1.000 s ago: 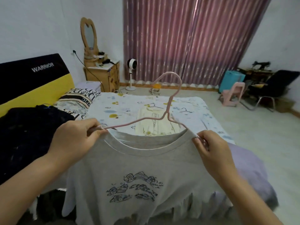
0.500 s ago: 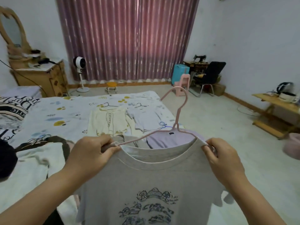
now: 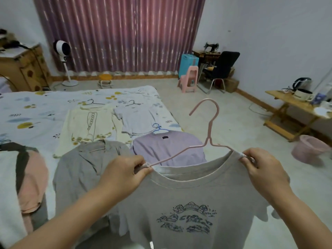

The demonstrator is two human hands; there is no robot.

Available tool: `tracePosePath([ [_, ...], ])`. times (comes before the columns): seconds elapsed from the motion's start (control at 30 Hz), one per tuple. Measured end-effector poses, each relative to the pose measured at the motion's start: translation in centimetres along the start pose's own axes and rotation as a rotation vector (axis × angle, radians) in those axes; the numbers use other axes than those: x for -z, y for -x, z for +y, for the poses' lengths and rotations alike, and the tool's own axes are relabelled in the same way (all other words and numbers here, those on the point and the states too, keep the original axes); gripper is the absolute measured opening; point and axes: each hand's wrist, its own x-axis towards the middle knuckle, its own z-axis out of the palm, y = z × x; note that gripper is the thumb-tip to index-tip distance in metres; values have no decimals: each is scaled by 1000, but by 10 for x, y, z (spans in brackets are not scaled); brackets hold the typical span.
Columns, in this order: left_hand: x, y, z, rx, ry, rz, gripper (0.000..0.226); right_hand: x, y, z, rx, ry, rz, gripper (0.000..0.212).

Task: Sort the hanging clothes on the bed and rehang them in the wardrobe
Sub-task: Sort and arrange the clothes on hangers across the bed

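I hold a grey T-shirt (image 3: 188, 203) with a dark printed motif up in front of me on a pink hanger (image 3: 209, 137). My left hand (image 3: 122, 174) pinches its left shoulder together with the hanger's arm. My right hand (image 3: 264, 169) grips the right shoulder the same way. The shirt hangs beside the foot corner of the bed (image 3: 36, 108). Several garments on hangers lie flat on the bed: a cream one (image 3: 89, 124), a pale lilac one (image 3: 138, 119), a purple one (image 3: 168, 146) and a grey shirt (image 3: 80, 169). No wardrobe is in view.
A pink and dark garment (image 3: 30, 178) lies at the bed's left. Behind stand a wooden dresser (image 3: 23, 69), a fan (image 3: 62, 49), a pink stool (image 3: 189, 78) and a black chair (image 3: 222, 67). A low wooden table (image 3: 294, 108) and pink basin (image 3: 309, 148) stand at the right on open floor.
My view has swung right, from the headboard side toward the bed's foot and the right wall. Both hands keep the same hold on the grey T-shirt, carried right with me.
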Motion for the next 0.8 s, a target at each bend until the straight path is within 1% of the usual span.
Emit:
tracePosePath([
  [0.1, -24, -23, 3, 20, 32, -64, 37, -5, -25, 20, 1, 21, -15, 10],
  [0.23, -50, -61, -4, 36, 42, -110, 41, -24, -70, 37, -15, 17, -31, 14],
  [0.3, -62, -82, -15, 54, 46, -129, 39, -38, -96, 42, -23, 14, -43, 15],
  [0.47, -87, -138, -50, 112, 64, -136, 50, -76, -164, 41, -35, 20, -69, 15],
  [0.6, -103, -188, -85, 173, 80, -159, 38, -111, -224, 34, -35, 27, -85, 15],
  [0.67, -111, -211, -103, 196, 70, -159, 40, -131, -254, 29, -28, 18, -105, 14],
  [0.8, -126, -248, -136, 269, 27, -164, 38, -172, -312, 21, -8, 28, -149, 12],
])
